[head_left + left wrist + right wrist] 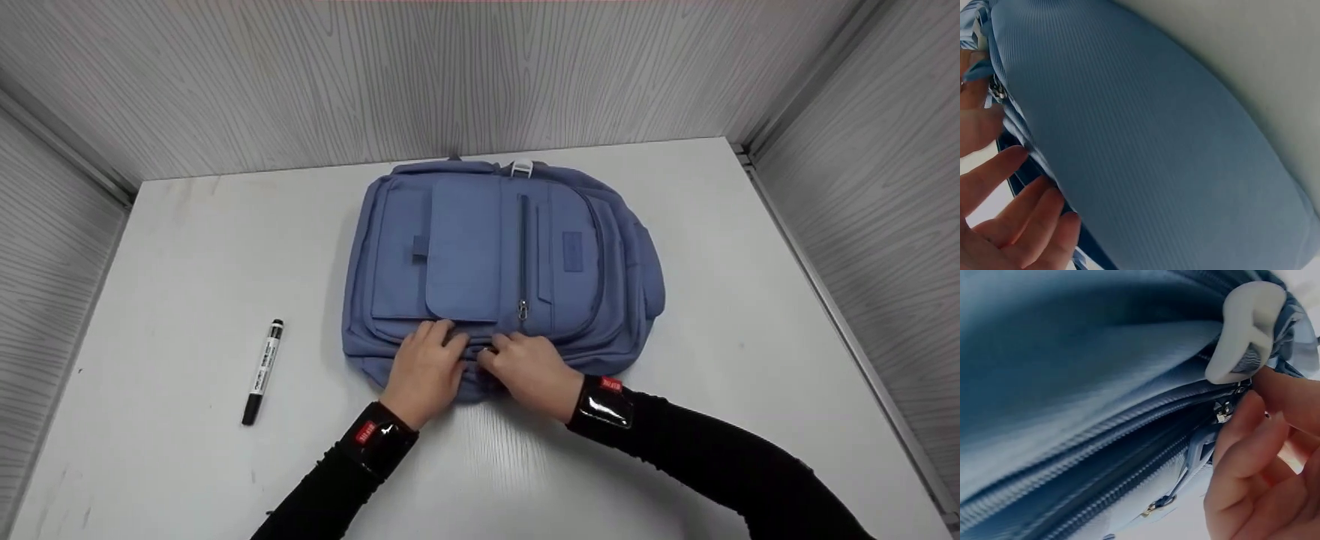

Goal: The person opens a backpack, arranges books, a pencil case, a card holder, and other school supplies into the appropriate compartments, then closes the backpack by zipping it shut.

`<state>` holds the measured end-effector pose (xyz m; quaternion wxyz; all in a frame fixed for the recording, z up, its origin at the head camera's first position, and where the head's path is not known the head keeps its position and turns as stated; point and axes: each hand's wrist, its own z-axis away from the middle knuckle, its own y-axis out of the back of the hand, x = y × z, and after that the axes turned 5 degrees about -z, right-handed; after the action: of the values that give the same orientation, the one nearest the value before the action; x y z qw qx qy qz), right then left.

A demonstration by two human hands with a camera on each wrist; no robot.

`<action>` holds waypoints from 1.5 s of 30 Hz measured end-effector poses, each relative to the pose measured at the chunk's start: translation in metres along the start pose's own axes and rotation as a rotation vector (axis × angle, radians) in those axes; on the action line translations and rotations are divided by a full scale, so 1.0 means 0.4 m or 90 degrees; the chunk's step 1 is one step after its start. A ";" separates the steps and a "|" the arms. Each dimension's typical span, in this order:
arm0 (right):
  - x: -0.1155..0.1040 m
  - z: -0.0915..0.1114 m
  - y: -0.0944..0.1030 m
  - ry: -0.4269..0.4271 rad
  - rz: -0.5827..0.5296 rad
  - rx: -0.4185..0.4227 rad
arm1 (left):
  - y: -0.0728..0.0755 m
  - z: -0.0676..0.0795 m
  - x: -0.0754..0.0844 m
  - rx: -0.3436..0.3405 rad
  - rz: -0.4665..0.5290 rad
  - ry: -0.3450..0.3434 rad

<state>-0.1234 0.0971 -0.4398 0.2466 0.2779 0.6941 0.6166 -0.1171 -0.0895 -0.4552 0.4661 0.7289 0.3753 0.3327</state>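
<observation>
A blue backpack [465, 247] lies on its back on the white table, its front pockets facing up. At its near side, my left hand [426, 371] holds the edge, fingertips tucked against the fabric in the left wrist view. Just to the right, my right hand [531, 371] pinches a zipper pull at the same side; the pull is mostly covered by the fingers. In the right wrist view, a zipper [1129, 461] stands parted, with its slider [1224, 410] beside the fingertips. A pale plastic buckle [1247, 332] sits right above them.
To the left of the backpack lies a black-and-white marker [263, 371]. Grey wood-grain panels [450, 82] border the table at the back and both sides. Another white buckle [523, 167] shows at the backpack's far edge.
</observation>
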 end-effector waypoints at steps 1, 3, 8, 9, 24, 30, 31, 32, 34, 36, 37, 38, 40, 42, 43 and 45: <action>0.003 0.005 0.002 -0.007 -0.015 -0.005 | -0.003 0.000 0.004 -0.003 -0.001 -0.006; 0.009 0.015 0.006 -0.023 -0.049 -0.016 | -0.010 0.000 0.013 -0.012 -0.004 -0.020; 0.030 0.037 0.020 -0.047 -0.164 -0.024 | -0.026 -0.005 0.038 -0.036 -0.024 -0.042; 0.034 0.040 0.022 -0.045 -0.185 -0.018 | -0.029 -0.006 0.042 -0.034 -0.029 -0.044; 0.057 0.071 0.023 -0.053 -0.252 0.106 | -0.054 -0.012 0.124 -0.139 -0.177 0.014; 0.089 0.103 0.030 -0.082 -0.254 0.119 | -0.061 -0.018 0.124 -0.138 -0.159 0.029; 0.097 0.111 0.033 -0.088 -0.258 0.116 | -0.062 -0.018 0.122 -0.135 -0.154 0.030; 0.106 0.119 0.038 -0.095 -0.264 0.112 | -0.063 -0.017 0.121 -0.132 -0.150 0.031; 0.124 0.136 0.049 -0.118 -0.278 0.106 | -0.064 -0.015 0.117 -0.122 -0.136 0.031; 0.143 0.154 0.061 -0.146 -0.297 0.106 | -0.064 -0.013 0.111 -0.115 -0.126 0.030; 0.153 0.162 0.067 -0.162 -0.307 0.108 | -0.063 -0.011 0.107 -0.114 -0.123 0.029; 0.162 0.171 0.072 -0.177 -0.316 0.112 | -0.062 -0.011 0.103 -0.115 -0.121 0.029; 0.178 0.186 0.082 -0.204 -0.331 0.121 | -0.057 -0.008 0.092 -0.121 -0.118 0.031; 0.190 0.197 0.087 -0.219 -0.339 0.128 | -0.052 -0.004 0.081 -0.124 -0.114 0.032; 0.195 0.202 0.090 -0.223 -0.338 0.131 | -0.051 -0.002 0.074 -0.121 -0.113 0.030; 0.202 0.207 0.093 -0.227 -0.335 0.141 | -0.049 0.003 0.062 -0.107 -0.112 0.020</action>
<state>-0.1223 0.2155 -0.4128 0.4830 0.2175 0.7509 0.3944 -0.1085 -0.0631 -0.4704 0.5472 0.6458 0.4160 0.3324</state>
